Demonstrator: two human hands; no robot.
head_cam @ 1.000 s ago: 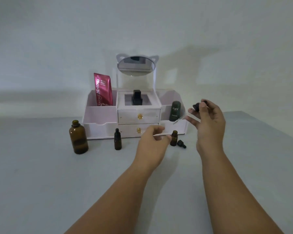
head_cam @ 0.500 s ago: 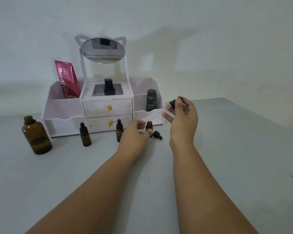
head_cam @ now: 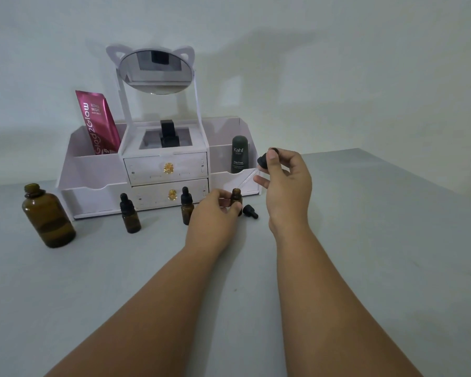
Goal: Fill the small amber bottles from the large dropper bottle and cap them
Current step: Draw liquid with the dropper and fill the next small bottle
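— Both hands are busy: the left hand [head_cam: 215, 213] pinches the open small amber bottle [head_cam: 236, 198] upright on the table [head_cam: 365, 240], fingers closed round its body. The right hand [head_cam: 286, 180] is closed on the black bulb of the large dropper [head_cam: 264, 160], its clear glass pipette [head_cam: 246, 179] slanting down towards that bottle's mouth.

— Is the tip in yet?

— It looks just above and to the right of the neck, not inside. The step would go best by steadying the bottle hard against the table, bringing the pipette nearer to vertical over the narrow opening, then squeezing the bulb gently.

— And the rest?

— Two small capped bottles, one [head_cam: 131, 216] left of the hands and another [head_cam: 186, 208] just beside the left hand, stand before the white drawer organiser [head_cam: 93, 170]. A loose black dropper cap [head_cam: 250, 211] lies on its side near the open bottle. The large amber bottle [head_cam: 48, 216] stands uncapped, well apart at the left, smooth brown glass, round-shouldered, partly full. The table is matt and pale grey.
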